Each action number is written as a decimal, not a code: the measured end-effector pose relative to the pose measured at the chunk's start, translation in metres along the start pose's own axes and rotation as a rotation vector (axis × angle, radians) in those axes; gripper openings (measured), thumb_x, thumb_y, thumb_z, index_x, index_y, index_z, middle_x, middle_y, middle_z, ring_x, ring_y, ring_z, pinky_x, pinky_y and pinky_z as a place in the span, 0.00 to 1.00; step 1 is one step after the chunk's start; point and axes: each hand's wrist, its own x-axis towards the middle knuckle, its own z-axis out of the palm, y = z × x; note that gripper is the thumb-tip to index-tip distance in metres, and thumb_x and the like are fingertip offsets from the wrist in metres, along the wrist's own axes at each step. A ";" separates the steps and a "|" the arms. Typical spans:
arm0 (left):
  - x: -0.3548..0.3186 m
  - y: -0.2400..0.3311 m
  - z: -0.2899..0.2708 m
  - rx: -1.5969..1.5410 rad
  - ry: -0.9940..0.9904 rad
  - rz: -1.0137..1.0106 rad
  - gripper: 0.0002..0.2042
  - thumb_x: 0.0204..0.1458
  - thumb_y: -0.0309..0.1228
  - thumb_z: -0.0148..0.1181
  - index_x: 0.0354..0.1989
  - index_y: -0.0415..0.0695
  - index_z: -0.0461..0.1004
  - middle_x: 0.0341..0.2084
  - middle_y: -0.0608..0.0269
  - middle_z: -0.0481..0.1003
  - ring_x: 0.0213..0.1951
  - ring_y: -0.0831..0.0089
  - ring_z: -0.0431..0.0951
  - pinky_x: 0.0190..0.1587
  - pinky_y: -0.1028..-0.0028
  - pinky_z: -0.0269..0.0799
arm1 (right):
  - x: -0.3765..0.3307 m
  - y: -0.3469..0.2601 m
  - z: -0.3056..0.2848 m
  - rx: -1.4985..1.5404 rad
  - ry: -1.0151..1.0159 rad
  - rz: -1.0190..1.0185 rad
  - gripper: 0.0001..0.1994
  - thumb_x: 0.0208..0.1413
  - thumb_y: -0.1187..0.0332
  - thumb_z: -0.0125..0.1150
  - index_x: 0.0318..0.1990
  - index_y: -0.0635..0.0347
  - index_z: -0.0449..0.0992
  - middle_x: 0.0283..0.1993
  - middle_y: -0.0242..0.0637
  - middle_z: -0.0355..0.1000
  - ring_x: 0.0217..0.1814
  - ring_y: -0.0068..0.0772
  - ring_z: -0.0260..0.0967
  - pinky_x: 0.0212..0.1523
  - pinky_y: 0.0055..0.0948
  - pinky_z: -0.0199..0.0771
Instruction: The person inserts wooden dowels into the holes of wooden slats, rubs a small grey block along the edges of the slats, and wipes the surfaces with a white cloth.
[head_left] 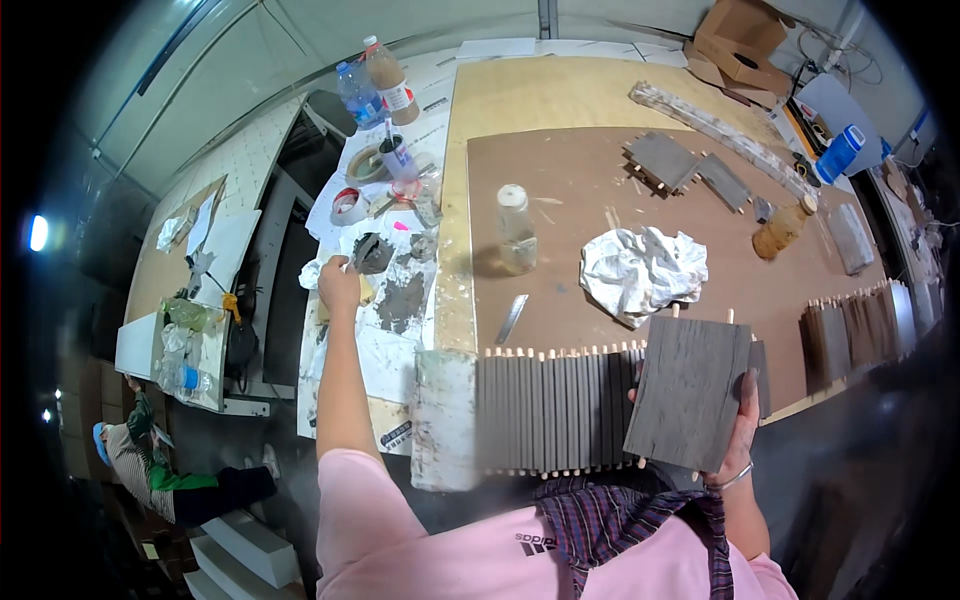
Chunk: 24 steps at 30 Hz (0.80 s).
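Note:
My right hand (742, 425) holds up a grey wood-grain panel (690, 390), gripping it from behind with fingertips showing at both side edges. Short pale dowels stick out of the panel's top and bottom ends. Just left of it, a row of similar grey panels (555, 410) stands on edge, packed tightly, with dowels at both ends. My left hand (340, 285) is stretched out to the paper-covered side table, its fingers curled; what they hold, if anything, is hidden. Beside it lie a crumpled white wad (311, 274), a yellowish block (364, 291) and a patch of dark grey paste (373, 253).
A white cloth (645, 272), a clear bottle (516, 235) and a flat metal strip (512, 318) lie or stand on the brown board (560, 170). More panels (855, 325) stand at the right. Bottles (390, 80) stand at the back left. Another person (160, 465) is at the lower left.

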 end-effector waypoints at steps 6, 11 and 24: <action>0.010 0.016 0.023 0.038 -0.160 -0.136 0.11 0.55 0.34 0.64 0.43 0.42 0.81 0.38 0.49 0.82 0.43 0.50 0.82 0.47 0.58 0.75 | 0.005 0.016 0.014 -0.076 0.061 -0.075 0.49 0.57 0.32 0.49 0.75 0.60 0.49 0.73 0.58 0.55 0.69 0.74 0.57 0.67 0.68 0.60; 0.004 -0.006 0.020 -0.441 -0.007 -0.137 0.09 0.55 0.30 0.65 0.39 0.38 0.81 0.29 0.58 0.82 0.32 0.70 0.80 0.38 0.70 0.72 | 0.017 0.017 0.029 -0.029 0.073 -0.059 0.47 0.59 0.31 0.43 0.75 0.59 0.49 0.73 0.57 0.55 0.70 0.74 0.57 0.66 0.68 0.61; -0.223 0.223 -0.134 -1.425 -0.635 0.035 0.07 0.62 0.21 0.55 0.45 0.32 0.76 0.32 0.54 0.80 0.35 0.68 0.80 0.42 0.69 0.78 | 0.047 -0.021 0.014 0.113 -0.087 0.156 0.43 0.63 0.34 0.41 0.74 0.60 0.53 0.71 0.58 0.58 0.70 0.67 0.60 0.69 0.60 0.61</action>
